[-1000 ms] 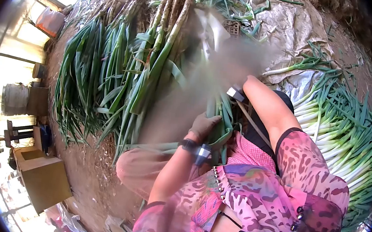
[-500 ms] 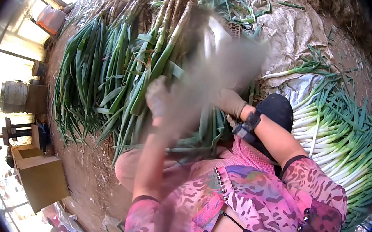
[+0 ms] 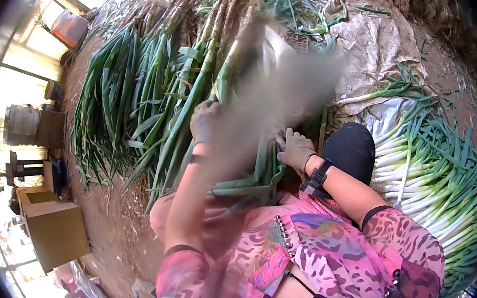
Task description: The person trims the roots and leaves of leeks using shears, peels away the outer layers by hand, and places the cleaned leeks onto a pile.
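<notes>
Right hand [image 3: 298, 152] lower; cardboard box [image 3: 58, 235] open-topped

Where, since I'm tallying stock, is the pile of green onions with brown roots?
In the head view, the pile of green onions lies upper left of centre, roots toward the top, with the beige-gloved left hand at its right side.

One head-worn camera is looking forward and steeply down from close above the wearer's shirt [image 3: 321, 245], which is filling the near bottom. Its wide, round lens is bending the outer scene and leaving the corners black. The left hand [image 3: 203, 123] and right hand [image 3: 297, 150] are showing near the middle, where a grey blur [image 3: 291, 90] is covering part of the view. The floor [image 3: 107, 234] is spreading beyond.
</notes>
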### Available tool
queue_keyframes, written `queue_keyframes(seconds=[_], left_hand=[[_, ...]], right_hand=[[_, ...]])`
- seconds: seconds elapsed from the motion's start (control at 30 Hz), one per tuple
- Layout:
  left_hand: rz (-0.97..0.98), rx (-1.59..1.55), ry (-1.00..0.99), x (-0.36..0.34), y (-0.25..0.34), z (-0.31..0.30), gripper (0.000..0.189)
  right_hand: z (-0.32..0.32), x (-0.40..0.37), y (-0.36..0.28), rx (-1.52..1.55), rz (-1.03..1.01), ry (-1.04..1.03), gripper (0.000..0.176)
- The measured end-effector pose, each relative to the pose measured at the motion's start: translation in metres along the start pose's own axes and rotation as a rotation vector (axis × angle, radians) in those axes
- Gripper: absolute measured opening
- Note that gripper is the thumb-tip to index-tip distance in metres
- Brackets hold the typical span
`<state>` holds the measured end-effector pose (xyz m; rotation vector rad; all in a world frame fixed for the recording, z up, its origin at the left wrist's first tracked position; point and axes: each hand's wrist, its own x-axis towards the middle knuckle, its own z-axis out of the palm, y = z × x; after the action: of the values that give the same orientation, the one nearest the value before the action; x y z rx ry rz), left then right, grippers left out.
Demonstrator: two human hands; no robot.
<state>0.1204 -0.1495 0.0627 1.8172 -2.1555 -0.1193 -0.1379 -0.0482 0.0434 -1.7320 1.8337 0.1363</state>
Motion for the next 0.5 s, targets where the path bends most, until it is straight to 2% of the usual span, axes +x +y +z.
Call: queue_keyframes(seconds=[0.07,0.13,0.2,0.27,0.33,0.37,0.47,0.5], left_hand=[[0.105,-0.095,-0.026,-0.01,0.015,-0.002,0.021],[0.126,0.014,0.066,-0.014,0.01,0.015,0.034],[-0.236,0.003,-0.106,-0.002,0.008,0.014,0.045],[-0.433,0.097,-0.197,0.01,-0.006,0.029,0.06],[-0.522,0.068,-0.244,0.023,-0.012,0.028,0.066],[-0.544,0.071,-0.328,0.032,-0.01,0.019,0.063],[-0.528,-0.105,-0.359,0.044,-0.041,0.018,0.047],[-0.515,-0.1,-0.309,0.046,-0.042,0.005,0.041]], right_hand=[[-0.003,0.002,0.001,0.049,0.013,-0.02,0.065],[-0.002,0.003,0.002,0.059,0.007,-0.017,0.064],[-0.002,0.005,0.001,0.072,-0.001,-0.023,0.064],[0.0,0.007,0.001,0.085,-0.004,-0.04,0.065],[0.0,0.011,0.0,0.084,-0.002,-0.045,0.065],[0.001,0.012,-0.001,0.088,-0.003,-0.049,0.065],[0.004,0.015,0.002,0.133,-0.002,-0.033,0.063],[0.004,0.016,0.004,0.154,-0.004,-0.038,0.062]])
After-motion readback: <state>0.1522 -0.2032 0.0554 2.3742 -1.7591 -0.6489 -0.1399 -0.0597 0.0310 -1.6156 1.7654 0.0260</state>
